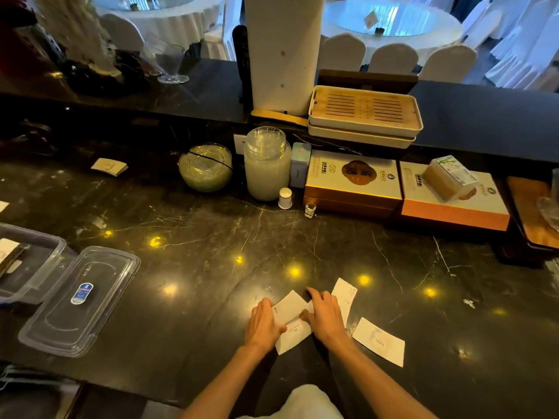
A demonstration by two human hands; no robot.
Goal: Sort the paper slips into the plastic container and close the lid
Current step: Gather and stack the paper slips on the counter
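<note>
The plastic container [33, 267] is cut off at the left edge.

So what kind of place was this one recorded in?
Probably a banquet hall or restaurant service counter: round clothed tables with covered chairs lie beyond the black marble counter, which holds stacked tea trays and gift boxes.

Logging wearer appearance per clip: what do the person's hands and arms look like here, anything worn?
Both forearms are bare up to the frame's lower edge: no sleeves show. No gloves, watch, rings or bracelets are visible on the left hand or the right hand. A white garment shows between the arms.
</note>
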